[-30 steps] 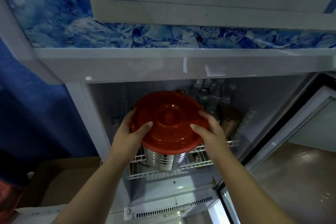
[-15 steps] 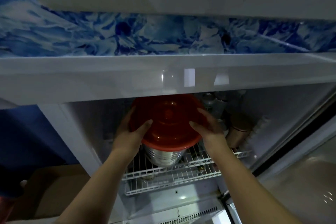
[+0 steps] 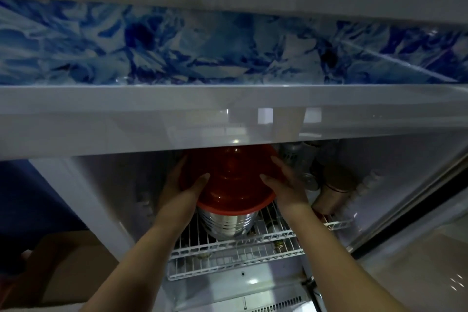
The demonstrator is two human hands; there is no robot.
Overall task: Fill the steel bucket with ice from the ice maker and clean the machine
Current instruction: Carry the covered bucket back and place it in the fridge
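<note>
A ribbed steel bucket (image 3: 228,224) stands on the white wire shelf (image 3: 235,252) inside the open white cabinet. A round red lid (image 3: 234,180) covers its top. My left hand (image 3: 186,185) grips the lid's left rim, thumb lying over the top. My right hand (image 3: 286,183) grips the right rim the same way. The far part of the lid is hidden under the cabinet's white upper ledge (image 3: 228,119).
Metal cans and a brown jar (image 3: 334,190) crowd the shelf to the right of the bucket. A band of blue ice pattern (image 3: 228,48) runs above the ledge. The cabinet door (image 3: 417,210) hangs open at the right. A cardboard box (image 3: 73,268) sits lower left.
The bucket with its red lid has moved deeper into the cabinet on the wire shelf, both hands still on the lid. My view has come closer and lower under the ledge.
</note>
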